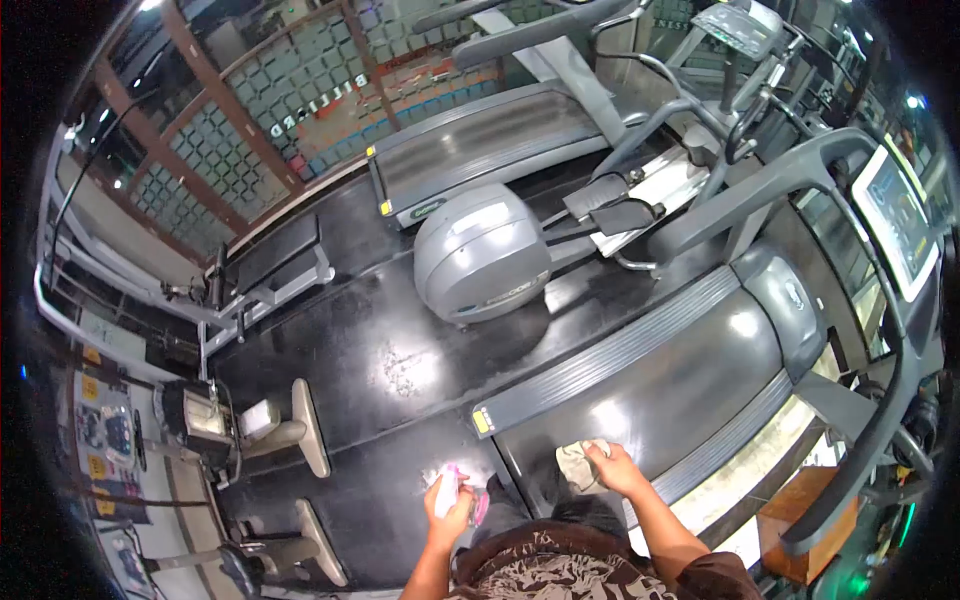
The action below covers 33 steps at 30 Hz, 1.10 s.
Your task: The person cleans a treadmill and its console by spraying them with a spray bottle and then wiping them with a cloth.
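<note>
Patterned clothing (560,575) is showing at the bottom edge, and both forearms are being extended forward from it. A pale cloth (580,463) is being pressed onto the dark treadmill belt (650,400) under the right hand (617,468), whose fingers are curled over the cloth's far edge, so the hand is closed on it and bearing down. A spray bottle (447,492) with a pink trigger part is being gripped upright in the left hand (452,508), held off the belt's near corner above the black floor (390,360).

For the wiping to be done well, the cloth is probably best kept flat and bunched as little as possible, so that a broad face is being dragged across the belt rather than a knot. Even strokes are likely to serve, being worked from the rear corner beside the hand outward along the belt, toward the ribbed side rail (610,350) beyond the fingers. The bottle should be kept pointed away from the console screen (897,222), well ahead of the right hand.
</note>
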### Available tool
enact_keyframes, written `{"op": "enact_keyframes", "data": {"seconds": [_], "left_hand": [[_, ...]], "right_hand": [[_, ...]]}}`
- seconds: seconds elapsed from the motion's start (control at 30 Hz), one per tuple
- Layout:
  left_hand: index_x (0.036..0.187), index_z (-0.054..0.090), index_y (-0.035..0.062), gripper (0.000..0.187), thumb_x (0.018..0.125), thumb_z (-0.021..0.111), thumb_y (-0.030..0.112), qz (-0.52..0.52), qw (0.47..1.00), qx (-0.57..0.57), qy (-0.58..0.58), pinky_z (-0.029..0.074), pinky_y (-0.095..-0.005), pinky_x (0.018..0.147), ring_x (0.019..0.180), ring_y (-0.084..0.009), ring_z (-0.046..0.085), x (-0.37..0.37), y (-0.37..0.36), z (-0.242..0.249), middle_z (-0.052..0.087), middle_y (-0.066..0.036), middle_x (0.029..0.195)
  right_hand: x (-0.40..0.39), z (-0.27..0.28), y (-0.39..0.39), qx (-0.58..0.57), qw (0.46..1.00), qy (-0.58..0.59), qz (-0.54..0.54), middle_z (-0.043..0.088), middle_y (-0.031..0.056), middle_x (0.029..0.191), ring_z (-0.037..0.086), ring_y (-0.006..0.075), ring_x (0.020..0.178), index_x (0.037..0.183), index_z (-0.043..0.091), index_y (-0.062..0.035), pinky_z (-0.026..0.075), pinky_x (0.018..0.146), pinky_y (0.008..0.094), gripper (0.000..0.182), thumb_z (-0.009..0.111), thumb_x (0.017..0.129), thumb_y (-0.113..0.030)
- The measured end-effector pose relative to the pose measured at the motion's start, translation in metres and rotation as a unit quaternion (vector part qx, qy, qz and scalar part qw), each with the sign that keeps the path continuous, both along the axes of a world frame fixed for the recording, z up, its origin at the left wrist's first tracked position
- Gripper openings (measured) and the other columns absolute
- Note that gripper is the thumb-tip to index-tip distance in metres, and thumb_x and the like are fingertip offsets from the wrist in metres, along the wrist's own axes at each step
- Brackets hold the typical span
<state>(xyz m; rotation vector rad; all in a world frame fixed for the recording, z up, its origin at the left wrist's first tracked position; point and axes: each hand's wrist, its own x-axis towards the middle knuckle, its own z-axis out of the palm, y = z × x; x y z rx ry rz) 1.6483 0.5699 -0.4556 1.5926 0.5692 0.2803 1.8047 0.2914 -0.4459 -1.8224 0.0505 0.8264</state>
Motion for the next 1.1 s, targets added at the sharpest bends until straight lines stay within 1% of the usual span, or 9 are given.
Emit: {"op": "enact_keyframes", "data": {"seconds": [0.03,0.1,0.23,0.43,0.53,0.63,0.77,0.93,1.1], "left_hand": [[0.100,0.063,-0.0026,0.017,0.084,0.059,-0.004,0.002,1.000,-0.014,-0.005,0.053,-0.0284,0.064,0.068,-0.0132,0.065,0.005,-0.014,0.024,0.066,-0.006,0.075],[0.099,0.062,-0.0038,0.017,0.084,0.057,-0.007,-0.007,0.999,-0.034,0.000,0.053,-0.0290,0.063,0.068,-0.0147,0.066,0.019,-0.036,0.059,0.066,-0.008,0.075],[0.099,0.062,-0.0038,0.015,0.084,0.059,-0.006,-0.042,0.999,-0.026,-0.014,0.053,-0.0289,0.064,0.069,-0.0163,0.067,0.046,-0.067,0.090,0.066,-0.010,0.079],[0.099,0.061,-0.0066,0.015,0.084,0.058,-0.007,-0.072,0.997,-0.018,-0.021,0.055,-0.0317,0.066,0.068,-0.0168,0.066,0.071,-0.089,0.136,0.066,-0.011,0.078],[0.098,0.061,-0.0065,0.014,0.084,0.058,-0.006,-0.082,0.996,-0.031,-0.020,0.055,-0.0324,0.065,0.068,-0.0174,0.066,0.075,-0.086,0.146,0.066,-0.012,0.078],[0.097,0.062,-0.0064,0.014,0.083,0.058,-0.005,-0.095,0.994,-0.039,-0.026,0.055,-0.0323,0.065,0.067,-0.0174,0.066,0.085,-0.081,0.152,0.067,-0.011,0.078],[0.097,0.062,-0.0057,0.014,0.084,0.059,-0.003,-0.124,0.992,-0.015,-0.017,0.055,-0.0313,0.064,0.067,-0.0167,0.067,0.102,-0.073,0.148,0.067,-0.010,0.077],[0.099,0.063,-0.0058,0.015,0.085,0.060,-0.001,-0.162,0.986,0.013,-0.039,0.053,-0.0293,0.063,0.068,-0.0145,0.067,0.118,-0.073,0.144,0.067,-0.008,0.075],[0.098,0.064,-0.0057,0.016,0.083,0.061,-0.004,-0.135,0.989,-0.055,-0.028,0.054,-0.0297,0.063,0.068,-0.0158,0.067,0.112,-0.091,0.159,0.066,-0.009,0.076]], "right_hand": [[0.010,0.020,-0.014,0.004,1.000,0.015,0.008,0.072,0.0085,0.095,0.063,0.0170,0.089,0.110,0.070,-0.0012,0.050,0.084,0.0336,0.046,0.056,0.098,-0.044],[0.027,0.048,-0.039,0.014,1.000,0.002,0.005,0.072,0.0083,0.095,0.063,0.0168,0.089,0.109,0.070,-0.0009,0.050,0.083,0.0334,0.046,0.056,0.098,-0.044],[0.054,0.095,-0.077,-0.018,1.000,0.008,-0.021,0.073,0.0083,0.098,0.065,0.0160,0.091,0.111,0.070,-0.0007,0.051,0.084,0.0320,0.042,0.057,0.099,-0.038],[0.044,0.111,-0.100,-0.017,0.999,-0.001,-0.030,0.074,0.0111,0.098,0.067,0.0187,0.090,0.111,0.070,-0.0022,0.052,0.084,0.0334,0.042,0.057,0.098,-0.040],[0.023,0.088,-0.100,-0.017,1.000,-0.007,-0.006,0.073,0.0140,0.097,0.068,0.0225,0.092,0.110,0.070,-0.0048,0.052,0.084,0.0352,0.042,0.056,0.098,-0.042],[0.010,0.123,-0.088,-0.068,0.996,-0.013,0.049,0.073,0.0160,0.098,0.069,0.0284,0.093,0.111,0.069,-0.0076,0.053,0.084,0.0381,0.045,0.054,0.097,-0.048],[-0.001,0.161,-0.073,-0.107,0.992,-0.010,0.067,0.073,0.0160,0.097,0.069,0.0312,0.093,0.112,0.069,-0.0109,0.053,0.085,0.0395,0.044,0.055,0.097,-0.049],[0.000,0.176,-0.073,-0.102,0.991,-0.032,0.085,0.072,0.0178,0.100,0.068,0.0352,0.096,0.114,0.068,-0.0116,0.052,0.085,0.0421,0.045,0.052,0.097,-0.051],[0.010,0.187,-0.088,-0.084,0.992,-0.045,0.078,0.071,0.0186,0.100,0.068,0.0364,0.095,0.115,0.067,-0.0105,0.052,0.085,0.0431,0.046,0.051,0.097,-0.051]]}}
